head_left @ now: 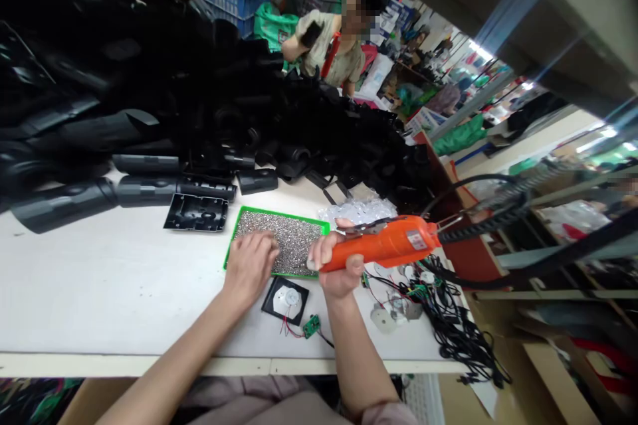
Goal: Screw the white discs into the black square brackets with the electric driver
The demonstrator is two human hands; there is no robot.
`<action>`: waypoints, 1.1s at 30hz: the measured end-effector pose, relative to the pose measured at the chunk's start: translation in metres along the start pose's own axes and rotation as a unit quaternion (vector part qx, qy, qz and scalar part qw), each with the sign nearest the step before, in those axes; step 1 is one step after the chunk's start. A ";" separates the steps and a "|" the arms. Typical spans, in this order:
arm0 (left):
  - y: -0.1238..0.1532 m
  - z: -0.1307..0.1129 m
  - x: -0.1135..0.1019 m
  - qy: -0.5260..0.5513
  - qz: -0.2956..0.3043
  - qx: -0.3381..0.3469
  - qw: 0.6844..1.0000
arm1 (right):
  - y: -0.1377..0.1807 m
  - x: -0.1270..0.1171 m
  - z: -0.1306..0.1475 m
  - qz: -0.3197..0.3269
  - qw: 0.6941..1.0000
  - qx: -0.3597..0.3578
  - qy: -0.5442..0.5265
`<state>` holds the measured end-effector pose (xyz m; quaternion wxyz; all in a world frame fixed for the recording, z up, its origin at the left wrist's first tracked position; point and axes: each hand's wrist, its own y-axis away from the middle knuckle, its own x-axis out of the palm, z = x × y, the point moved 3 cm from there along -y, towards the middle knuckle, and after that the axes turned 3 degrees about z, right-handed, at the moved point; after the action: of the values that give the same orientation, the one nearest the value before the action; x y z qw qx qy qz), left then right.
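My right hand [341, 269] is wrapped around an orange electric screwdriver [383, 244], which lies nearly level with its cable end to the right. My left hand [252, 262] is over the left part of a shallow green tray [284, 214] full of small silvery screws [295, 242]. Its fingers are curled together at the screws; anything between the fingertips is hidden. Just below the tray lies a square black plate with a whitish disc [288, 300], wired to a small green circuit board [312, 326]. A black plastic housing piece [197, 214] lies left of the tray.
Black plastic shells [149, 190] are heaped along the back of the white table [100, 292]. Black cables [453, 325] and wired discs [386, 319] crowd the right side. The screwdriver's coiled cord [486, 216] hangs from the right. A co-worker [329, 46] is behind the heap.
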<state>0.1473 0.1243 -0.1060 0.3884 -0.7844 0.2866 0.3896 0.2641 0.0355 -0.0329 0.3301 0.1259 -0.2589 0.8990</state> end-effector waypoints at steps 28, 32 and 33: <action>0.063 -0.023 -0.015 0.119 -0.101 -0.038 0.987 | 0.025 0.030 -0.004 0.050 0.994 0.072 -0.066; 0.064 -0.023 -0.019 0.085 -0.092 -0.007 0.992 | 0.027 0.029 -0.002 0.081 0.991 0.065 -0.080; 0.061 -0.019 -0.019 0.069 -0.077 -0.002 0.995 | 0.026 0.027 0.000 0.082 0.992 0.058 -0.073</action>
<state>0.0982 0.0787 -0.1061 0.3951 -0.8296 0.2511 0.3043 0.2270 0.0323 -0.0321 0.2279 0.1883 -0.2392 0.9249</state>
